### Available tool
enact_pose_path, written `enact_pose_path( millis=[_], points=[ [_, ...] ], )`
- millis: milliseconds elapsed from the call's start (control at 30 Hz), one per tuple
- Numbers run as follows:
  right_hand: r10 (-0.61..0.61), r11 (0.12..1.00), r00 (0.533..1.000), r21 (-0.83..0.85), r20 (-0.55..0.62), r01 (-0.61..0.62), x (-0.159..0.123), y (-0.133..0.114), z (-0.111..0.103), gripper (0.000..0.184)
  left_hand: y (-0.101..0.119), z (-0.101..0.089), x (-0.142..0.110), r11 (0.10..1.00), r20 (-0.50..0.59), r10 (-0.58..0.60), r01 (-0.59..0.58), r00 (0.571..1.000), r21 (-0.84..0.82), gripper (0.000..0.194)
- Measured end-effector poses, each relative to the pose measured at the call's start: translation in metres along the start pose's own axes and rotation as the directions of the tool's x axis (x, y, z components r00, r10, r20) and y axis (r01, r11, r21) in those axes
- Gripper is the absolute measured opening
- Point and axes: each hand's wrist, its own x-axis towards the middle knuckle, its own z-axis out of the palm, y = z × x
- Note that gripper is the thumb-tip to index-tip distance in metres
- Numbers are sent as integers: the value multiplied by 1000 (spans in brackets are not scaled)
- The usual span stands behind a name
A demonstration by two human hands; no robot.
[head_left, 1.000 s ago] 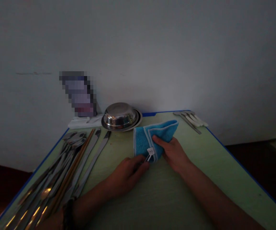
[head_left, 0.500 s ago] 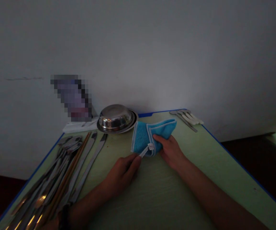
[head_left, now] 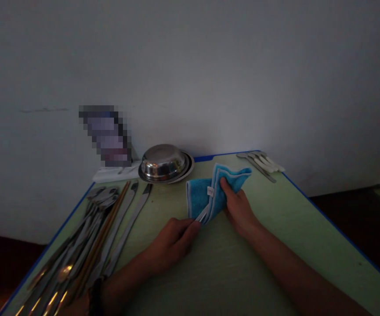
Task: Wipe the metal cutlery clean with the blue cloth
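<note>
A blue cloth (head_left: 199, 196) with pale edging and a small white tag is folded over in front of me. My right hand (head_left: 239, 208) grips it, thumb on top, around the far part of a slim utensil. The pale, shiny handle (head_left: 203, 215) of that utensil is pinched between the thumb and fingers of my left hand (head_left: 176, 239). Its other end is hidden inside the cloth, so I cannot tell its kind. Both hands are held above the green table (head_left: 229, 272).
On the left lie several metal spoons (head_left: 106, 197), wooden chopsticks (head_left: 112, 215) and two table knives (head_left: 132, 224). Upturned metal bowls (head_left: 163, 160) stand at the back. Several white-handled utensils (head_left: 267, 164) lie at the back right. A blurred-out upright device (head_left: 107, 136) leans by the wall.
The cloth has shifted over the utensil; its near fold and tag have turned, and its far corner has moved outward with my right hand. Both hands keep their grips. The view has shifted slightly.
</note>
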Motion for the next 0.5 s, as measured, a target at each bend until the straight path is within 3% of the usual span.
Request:
enact_pose_path(
  millis=[333, 500],
  points=[
    [-154, 957, 983, -232, 100, 173, -7, -19, -2, 32, -3, 1, 0, 994, 17, 31, -33, 999, 103, 40],
    [-170, 956, 984, -233, 44, 176, -7, -21, -4, 33, -4, 1, 1, 987, 20, 57, -60, 998, 148, 39]
  ],
)
